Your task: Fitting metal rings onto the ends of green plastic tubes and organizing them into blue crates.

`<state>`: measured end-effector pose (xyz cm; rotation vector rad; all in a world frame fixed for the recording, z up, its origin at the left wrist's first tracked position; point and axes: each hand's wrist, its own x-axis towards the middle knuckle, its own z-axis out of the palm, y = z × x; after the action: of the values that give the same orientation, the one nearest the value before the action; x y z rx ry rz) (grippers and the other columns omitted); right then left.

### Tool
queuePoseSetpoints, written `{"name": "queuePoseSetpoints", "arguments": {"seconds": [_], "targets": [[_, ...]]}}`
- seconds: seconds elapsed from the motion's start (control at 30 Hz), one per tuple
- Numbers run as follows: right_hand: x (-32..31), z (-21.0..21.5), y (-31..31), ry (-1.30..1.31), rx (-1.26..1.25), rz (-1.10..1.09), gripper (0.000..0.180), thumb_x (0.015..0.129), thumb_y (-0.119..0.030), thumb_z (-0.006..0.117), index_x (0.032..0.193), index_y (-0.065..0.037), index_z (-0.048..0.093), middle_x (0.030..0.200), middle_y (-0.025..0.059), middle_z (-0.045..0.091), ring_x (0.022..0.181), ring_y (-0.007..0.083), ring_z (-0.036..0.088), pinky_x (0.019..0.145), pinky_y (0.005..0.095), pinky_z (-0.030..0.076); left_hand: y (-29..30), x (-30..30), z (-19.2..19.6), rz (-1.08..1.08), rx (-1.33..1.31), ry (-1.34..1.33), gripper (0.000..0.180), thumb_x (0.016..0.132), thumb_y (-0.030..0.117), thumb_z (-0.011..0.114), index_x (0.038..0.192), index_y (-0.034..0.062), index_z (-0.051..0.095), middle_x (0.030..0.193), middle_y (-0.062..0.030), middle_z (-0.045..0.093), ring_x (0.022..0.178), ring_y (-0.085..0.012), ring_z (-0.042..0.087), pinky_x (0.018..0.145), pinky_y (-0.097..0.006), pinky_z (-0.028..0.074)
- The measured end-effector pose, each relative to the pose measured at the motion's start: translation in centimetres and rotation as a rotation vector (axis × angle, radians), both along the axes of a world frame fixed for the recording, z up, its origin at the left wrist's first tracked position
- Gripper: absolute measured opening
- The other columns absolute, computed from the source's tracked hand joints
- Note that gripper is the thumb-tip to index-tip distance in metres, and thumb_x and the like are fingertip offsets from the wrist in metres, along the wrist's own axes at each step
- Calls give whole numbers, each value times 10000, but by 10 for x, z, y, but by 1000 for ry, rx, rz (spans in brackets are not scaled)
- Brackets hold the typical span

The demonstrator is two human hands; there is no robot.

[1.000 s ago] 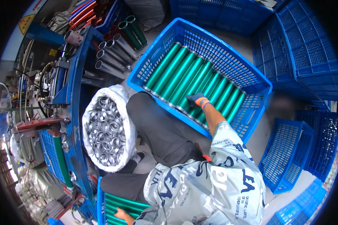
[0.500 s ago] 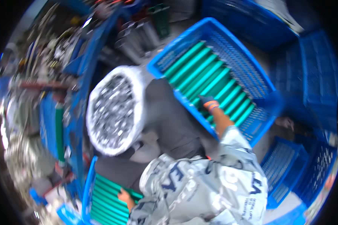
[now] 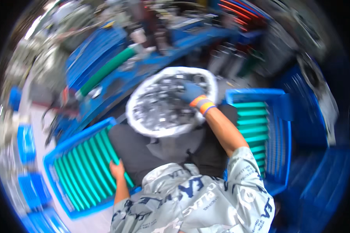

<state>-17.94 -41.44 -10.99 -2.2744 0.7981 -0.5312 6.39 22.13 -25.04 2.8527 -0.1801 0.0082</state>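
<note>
My right hand (image 3: 190, 92), in a grey-blue glove with an orange cuff, reaches into a round tub (image 3: 133, 112) lined with white plastic. Small shiny metal parts (image 3: 159, 105) fill the tub; blur hides the glove's fingertips among them. Low on the left, my bare left hand (image 3: 117, 169) lies at the nearest green tubes (image 3: 83, 173) in a blue crate (image 3: 60, 204). Its fingers are smeared, so I cannot tell whether they grip a tube. More green tubes (image 3: 252, 128) lie in a second blue crate (image 3: 286, 155) at my right.
Beyond the tub runs a blue workbench (image 3: 155, 60) with clutter and one green tube (image 3: 109, 70) on it. Blue bins (image 3: 33, 190) stand at the far left. Grey cylinders (image 3: 225, 60) stand behind the tub. My dark-trousered legs flank the tub.
My right hand has moved from the tubes in the right crate into the tub of metal parts. My view has swung left. My left hand stays at the left crate's tubes.
</note>
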Motion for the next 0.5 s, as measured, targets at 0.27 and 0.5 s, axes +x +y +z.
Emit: {"name": "queuePoseSetpoints", "arguments": {"seconds": [0.27, 0.5], "targets": [[83, -23, 15, 648, -416, 23, 568, 962, -674, 711, 1411, -336, 794, 1240, 179, 840, 1160, 431, 800, 1001, 581, 608, -39, -12, 33, 249, -137, 319, 1201, 803, 712, 929, 1639, -50, 525, 1603, -303, 629, 1497, -430, 616, 1244, -500, 513], [13, -45, 19, 22, 54, 136, 503, 1024, -405, 840, 1319, 1, 810, 1216, 196, 851, 1094, 331, 807, 982, 439, 617, -31, -15, 123, 170, -484, 111, 1079, 825, 495, 920, 1652, -46, 487, 1557, -337, 645, 1451, -468, 637, 1220, -516, 518]]}}
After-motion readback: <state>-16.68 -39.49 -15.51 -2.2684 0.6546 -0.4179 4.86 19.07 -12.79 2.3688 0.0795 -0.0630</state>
